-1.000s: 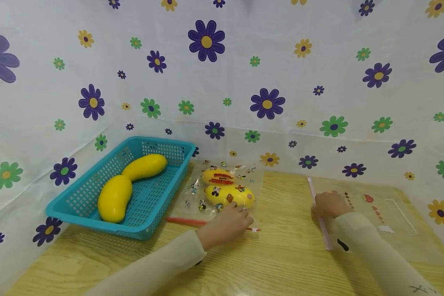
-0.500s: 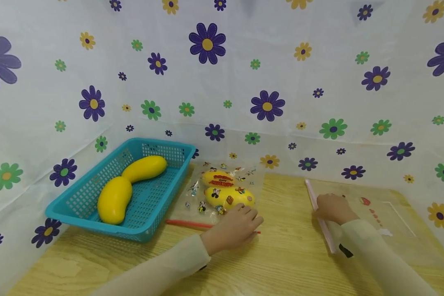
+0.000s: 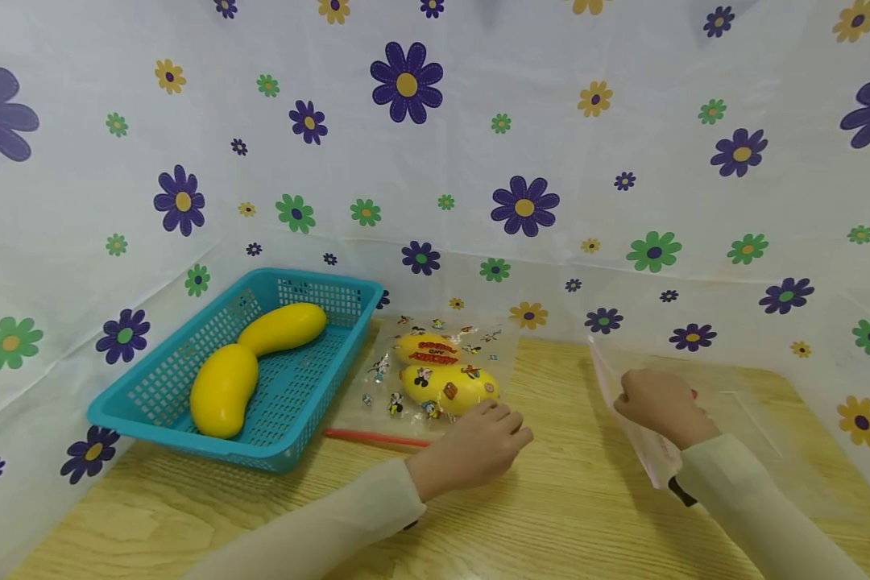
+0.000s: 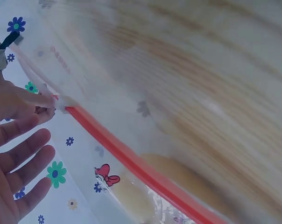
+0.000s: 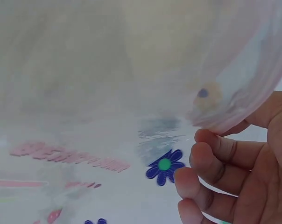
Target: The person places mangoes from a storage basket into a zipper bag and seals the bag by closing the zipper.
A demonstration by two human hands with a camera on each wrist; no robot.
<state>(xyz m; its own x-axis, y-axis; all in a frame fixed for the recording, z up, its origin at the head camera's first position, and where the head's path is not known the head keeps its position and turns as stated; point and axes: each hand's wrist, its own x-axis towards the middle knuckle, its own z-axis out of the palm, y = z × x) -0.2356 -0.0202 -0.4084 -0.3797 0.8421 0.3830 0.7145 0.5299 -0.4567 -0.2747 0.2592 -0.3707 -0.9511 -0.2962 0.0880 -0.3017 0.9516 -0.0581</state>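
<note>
In the head view, my left hand (image 3: 471, 451) is at the right end of the red zip strip (image 3: 377, 437) of a clear printed zip bag (image 3: 362, 403). The left wrist view shows its thumb and forefinger pinching by the whitish slider (image 4: 65, 103), the other fingers spread. Inside that bag lie two yellow mango-like fruits (image 3: 453, 388). Further right, my right hand (image 3: 663, 407) pinches the pink zip edge (image 3: 609, 387) of a second clear zip bag (image 3: 750, 419), printed with red. That edge is lifted and tilted. In the right wrist view, fingertips (image 5: 204, 156) curl at the bag's edge.
A turquoise mesh basket (image 3: 188, 439) stands at the left, holding two more yellow mango-like fruits (image 3: 225, 391). The wooden table (image 3: 551, 507) meets a white flowered cloth (image 3: 442, 145) at the back and sides.
My left hand has slid right along the red zip strip to its end. My right hand has raised the pink zip edge of the second bag off the table. The basket has not moved.
</note>
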